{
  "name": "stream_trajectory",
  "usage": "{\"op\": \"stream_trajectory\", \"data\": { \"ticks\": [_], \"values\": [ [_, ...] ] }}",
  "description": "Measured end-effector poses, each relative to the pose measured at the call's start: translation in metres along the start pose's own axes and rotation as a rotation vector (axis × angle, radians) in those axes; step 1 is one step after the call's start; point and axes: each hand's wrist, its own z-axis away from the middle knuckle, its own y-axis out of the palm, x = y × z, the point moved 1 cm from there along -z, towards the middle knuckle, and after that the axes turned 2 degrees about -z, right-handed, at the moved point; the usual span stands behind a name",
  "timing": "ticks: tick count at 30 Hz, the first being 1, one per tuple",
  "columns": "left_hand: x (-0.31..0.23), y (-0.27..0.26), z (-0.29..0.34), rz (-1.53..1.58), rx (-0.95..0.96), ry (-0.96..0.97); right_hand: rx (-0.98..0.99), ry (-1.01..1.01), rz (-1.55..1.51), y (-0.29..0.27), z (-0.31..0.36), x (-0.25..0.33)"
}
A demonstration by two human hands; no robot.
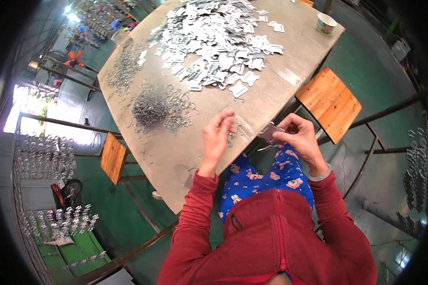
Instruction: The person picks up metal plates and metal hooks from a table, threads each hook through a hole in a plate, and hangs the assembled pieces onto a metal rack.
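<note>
My right hand pinches a small flat metal plate between thumb and fingers, just off the table's near edge. Thin metal pieces hang under that plate, too small to make out fully. My left hand hovers over the near part of the table, its fingers loosely bent and apart, and nothing shows in them. Beside its fingertips lies a strip of clear tape with a few wire hooks around it. A tangled heap of wire hooks sits farther left on the brown tabletop.
A large pile of silvery notched plates covers the far part of the table. A paper cup stands at the far right corner. Wooden stools flank the table. Racks of hanging metal parts stand at the left, others at the right.
</note>
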Motion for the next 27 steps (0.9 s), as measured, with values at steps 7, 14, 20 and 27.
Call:
{"op": "stream_trajectory", "data": {
  "ticks": [7,14,20,27],
  "values": [
    [-0.036,0.049,0.031,0.358,0.263,-0.1,-0.035,0.017,0.044,-0.002,0.012,-0.019],
    [-0.022,0.055,0.031,0.32,0.273,-0.116,-0.051,0.011,0.065,-0.001,0.019,-0.027],
    [-0.013,0.064,0.032,0.381,0.248,-0.188,-0.143,-0.055,0.096,-0.001,0.021,-0.034],
    [-0.01,0.066,0.029,0.554,0.25,-0.311,-0.2,-0.143,0.193,0.001,0.018,-0.039]
  ]
}}
